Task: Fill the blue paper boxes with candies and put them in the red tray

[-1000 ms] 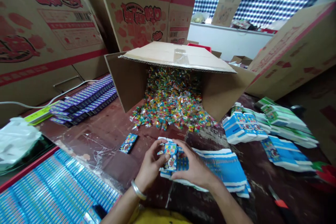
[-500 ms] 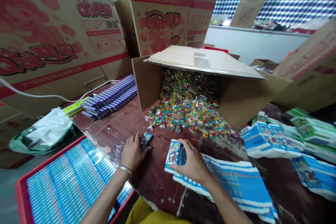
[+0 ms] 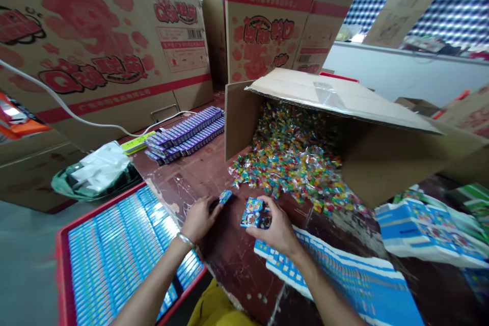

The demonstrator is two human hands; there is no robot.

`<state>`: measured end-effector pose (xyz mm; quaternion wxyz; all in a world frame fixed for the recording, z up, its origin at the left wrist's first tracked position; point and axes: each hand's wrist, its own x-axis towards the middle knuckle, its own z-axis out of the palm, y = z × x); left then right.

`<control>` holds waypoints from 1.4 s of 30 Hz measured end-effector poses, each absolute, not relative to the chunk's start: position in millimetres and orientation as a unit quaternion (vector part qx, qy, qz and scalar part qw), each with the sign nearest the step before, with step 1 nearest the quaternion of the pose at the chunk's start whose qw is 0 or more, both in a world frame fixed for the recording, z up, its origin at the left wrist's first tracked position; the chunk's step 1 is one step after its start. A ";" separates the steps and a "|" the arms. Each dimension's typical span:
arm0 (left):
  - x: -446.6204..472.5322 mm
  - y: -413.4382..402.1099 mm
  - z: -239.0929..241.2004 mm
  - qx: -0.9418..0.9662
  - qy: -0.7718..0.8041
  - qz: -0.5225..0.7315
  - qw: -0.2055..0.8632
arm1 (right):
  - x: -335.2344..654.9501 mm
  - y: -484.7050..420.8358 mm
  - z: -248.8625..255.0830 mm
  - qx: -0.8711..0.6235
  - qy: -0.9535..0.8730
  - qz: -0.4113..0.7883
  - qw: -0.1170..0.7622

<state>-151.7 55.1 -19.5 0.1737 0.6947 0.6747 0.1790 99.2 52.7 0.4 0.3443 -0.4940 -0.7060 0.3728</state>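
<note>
My right hand point(image 3: 275, 228) is closed round a small blue cartoon-printed box point(image 3: 251, 212), held upright just above the table. My left hand point(image 3: 198, 218) pinches a small blue packet point(image 3: 225, 196) between thumb and fingers, a short way left of the box. Under my right forearm lies a fanned row of flat blue box blanks point(image 3: 344, 276). Beyond both hands a large cardboard carton point(image 3: 336, 97) lies on its side, spilling a heap of colourful wrapped candies point(image 3: 294, 163) onto the dark red table.
A red tray point(image 3: 61, 265) packed with blue boxes sits at my lower left. Rows of purple boxes point(image 3: 187, 132) and a green power strip point(image 3: 135, 143) lie farther back left, beside a bag with white wrappings point(image 3: 99, 168). Stacks of blue box blanks point(image 3: 416, 224) lie right. Tall printed cartons stand behind.
My left hand left the box, reached to the packet lying on the table and lifted it. My right hand keeps the box alone. The view has swung left.
</note>
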 end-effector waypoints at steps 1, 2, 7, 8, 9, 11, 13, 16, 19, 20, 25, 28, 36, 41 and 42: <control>-154.0 56.5 -18.7 0.692 0.676 0.180 0.177 | 96.7 53.0 -0.3 -0.490 -0.700 0.389 0.345; -156.1 57.9 -18.0 0.689 0.679 0.182 0.179 | 93.9 53.5 -0.8 -0.487 -0.695 0.400 0.346; -163.4 61.6 -15.5 0.671 0.693 0.187 0.184 | 71.8 61.1 -6.5 -0.492 -0.696 0.369 0.371; -163.7 61.2 -15.1 0.669 0.695 0.188 0.186 | 65.6 63.4 -8.9 -0.496 -0.698 0.357 0.373; -163.7 60.6 -14.8 0.666 0.696 0.188 0.189 | 59.0 65.7 -11.7 -0.500 -0.700 0.348 0.373; -162.9 58.8 -14.4 0.662 0.698 0.192 0.193 | 45.7 69.5 -17.8 -0.506 -0.704 0.333 0.370; -161.7 57.3 -14.5 0.660 0.698 0.196 0.197 | 33.8 71.7 -23.9 -0.506 -0.712 0.322 0.366; -160.6 56.3 -15.6 0.657 0.697 0.202 0.202 | 21.6 71.9 -31.6 -0.503 -0.722 0.308 0.362; -161.1 56.7 -17.2 0.656 0.697 0.205 0.203 | 15.8 70.8 -38.0 -0.503 -0.727 0.297 0.362; -161.5 56.8 -17.6 0.656 0.697 0.205 0.202 | 14.8 70.6 -39.9 -0.504 -0.727 0.293 0.362; -162.1 56.5 -18.7 0.656 0.696 0.208 0.205 | 11.9 71.4 -47.7 -0.517 -0.729 0.273 0.355; -161.7 55.9 -19.2 0.656 0.694 0.210 0.209 | 12.4 71.8 -48.6 -0.522 -0.733 0.269 0.342; -159.9 56.4 -19.9 0.656 0.693 0.210 0.211 | 13.5 77.9 -32.6 -0.526 -0.786 0.205 0.252; -159.9 57.3 -20.2 0.648 0.700 0.210 0.214 | 4.6 84.1 -22.0 -0.525 -0.811 0.159 0.204; -160.7 57.7 -20.8 0.645 0.701 0.211 0.218 | 2.9 84.8 -20.9 -0.526 -0.812 0.155 0.198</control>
